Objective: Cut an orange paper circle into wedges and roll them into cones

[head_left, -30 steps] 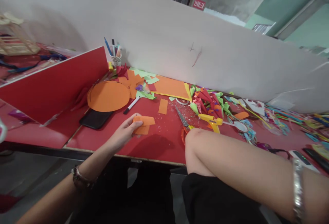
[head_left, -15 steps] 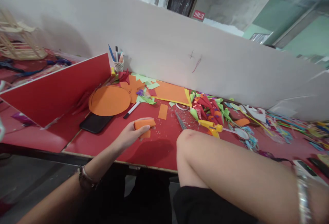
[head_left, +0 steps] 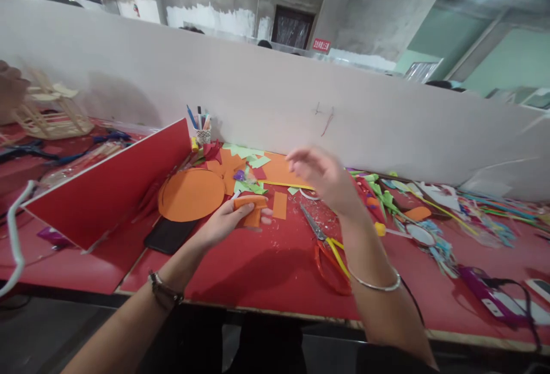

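Note:
My left hand (head_left: pixel 227 219) is closed on a bent orange paper piece (head_left: pixel 251 209), thumb on top and fingers underneath. Just right of it, a flat orange paper rectangle (head_left: pixel 279 206) lies on the red tabletop. My right hand (head_left: pixel 320 176) is raised over the back of the table, blurred, its fingers loosely stretched toward the left with nothing seen in them. Scissors (head_left: pixel 320 233) with red and yellow handles lie below my right hand. A large orange disc (head_left: pixel 191 193) rests left of my left hand, partly over a black phone (head_left: pixel 167 235).
Orange and green paper scraps (head_left: pixel 258 162) lie at the back. A red board (head_left: pixel 116 185) stands on the left, near a pen cup (head_left: pixel 203 134). A white partition (head_left: pixel 258 93) closes the rear. A yellow glue gun (head_left: pixel 380 229) is mostly hidden by my right arm.
My right arm has swung up and back from the right foreground, bringing the hand over the table and uncovering the scissors. My left hand still grips the orange paper. The view has tilted up.

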`<state>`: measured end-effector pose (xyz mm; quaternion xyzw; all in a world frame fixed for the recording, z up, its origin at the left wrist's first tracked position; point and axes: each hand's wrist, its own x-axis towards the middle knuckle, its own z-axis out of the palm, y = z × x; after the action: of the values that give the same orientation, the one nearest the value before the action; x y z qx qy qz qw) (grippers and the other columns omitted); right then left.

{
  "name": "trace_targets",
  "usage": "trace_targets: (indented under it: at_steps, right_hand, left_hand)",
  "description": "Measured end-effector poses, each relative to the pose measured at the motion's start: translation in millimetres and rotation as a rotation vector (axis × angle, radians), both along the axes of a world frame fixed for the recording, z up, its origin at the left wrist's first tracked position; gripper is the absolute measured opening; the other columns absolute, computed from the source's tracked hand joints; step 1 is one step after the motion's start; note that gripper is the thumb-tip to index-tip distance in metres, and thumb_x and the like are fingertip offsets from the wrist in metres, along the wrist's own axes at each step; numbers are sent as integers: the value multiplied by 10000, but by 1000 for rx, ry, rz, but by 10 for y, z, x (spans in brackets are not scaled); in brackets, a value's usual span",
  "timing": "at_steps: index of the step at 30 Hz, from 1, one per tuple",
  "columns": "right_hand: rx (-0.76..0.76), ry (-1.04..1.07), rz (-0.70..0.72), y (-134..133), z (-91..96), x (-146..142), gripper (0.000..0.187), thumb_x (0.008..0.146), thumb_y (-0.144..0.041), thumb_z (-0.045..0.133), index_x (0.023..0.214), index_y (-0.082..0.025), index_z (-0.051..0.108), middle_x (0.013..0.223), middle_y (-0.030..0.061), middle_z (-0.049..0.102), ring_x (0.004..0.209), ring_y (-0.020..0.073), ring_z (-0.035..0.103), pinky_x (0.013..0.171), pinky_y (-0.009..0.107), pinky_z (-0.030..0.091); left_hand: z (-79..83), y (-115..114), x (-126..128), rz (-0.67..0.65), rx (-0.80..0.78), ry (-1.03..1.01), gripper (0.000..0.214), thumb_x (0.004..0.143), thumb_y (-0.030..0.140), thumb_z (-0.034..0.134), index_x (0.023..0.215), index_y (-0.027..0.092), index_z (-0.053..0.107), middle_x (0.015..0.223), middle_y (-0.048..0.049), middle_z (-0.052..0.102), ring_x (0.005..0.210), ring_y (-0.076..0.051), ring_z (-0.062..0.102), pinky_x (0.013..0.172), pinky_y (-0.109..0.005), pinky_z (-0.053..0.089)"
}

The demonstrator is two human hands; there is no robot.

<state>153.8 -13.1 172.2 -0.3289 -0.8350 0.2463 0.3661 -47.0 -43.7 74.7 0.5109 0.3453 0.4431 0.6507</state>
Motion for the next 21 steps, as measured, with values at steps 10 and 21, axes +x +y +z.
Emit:
trace_targets:
  at_steps: [10, 21]
  right_hand:
    - [-37, -424, 162, 137, -534, -362, 247, 880, -331, 405, 699, -176, 469, 610, -27, 462, 539, 90, 392, 517, 229, 271]
    - [-314, -187, 402, 255, -726, -433, 451, 900, -453, 299, 578, -168, 434, 542, -19, 473, 519, 93, 440, 540, 225, 340]
  left_hand:
    - [109, 172, -153, -258, 277, 533, 524, 861, 481, 340, 532, 154, 585, 459, -35, 624, 446, -107, 573, 556, -200, 435]
    - [53, 177, -248, -5, 342, 664, 523, 838, 498, 360, 554, 139, 614, 370, -8, 540, 354, -81, 456, 419, -167, 350]
